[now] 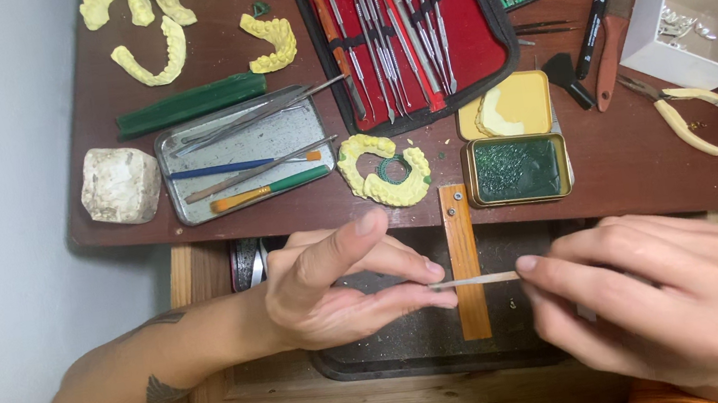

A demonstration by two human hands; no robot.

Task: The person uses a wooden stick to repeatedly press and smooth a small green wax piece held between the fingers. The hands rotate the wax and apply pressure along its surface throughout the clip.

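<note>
My left hand (pixel 342 282) and my right hand (pixel 659 301) meet over a thin pale stick-like tool (pixel 476 280), held level between them. Left thumb and fingers pinch its left end; right fingertips grip its right end. The tool lies across a narrow wooden bench peg (pixel 462 243) that sticks out from the brown workbench (pixel 613 168) over a dark tray (pixel 415 346). Just beyond the hands lies a yellow dental cast (pixel 384 170) with a green wax piece in it.
A red case of metal instruments (pixel 410 28), a metal tin with tools (pixel 247 156), a green-filled tin (pixel 517 169), a yellow wax tin (pixel 508 106), more yellow casts (pixel 155 53), a white stone block (pixel 120 184), pliers (pixel 680 113), a brush (pixel 615 38), a white box (pixel 691 19).
</note>
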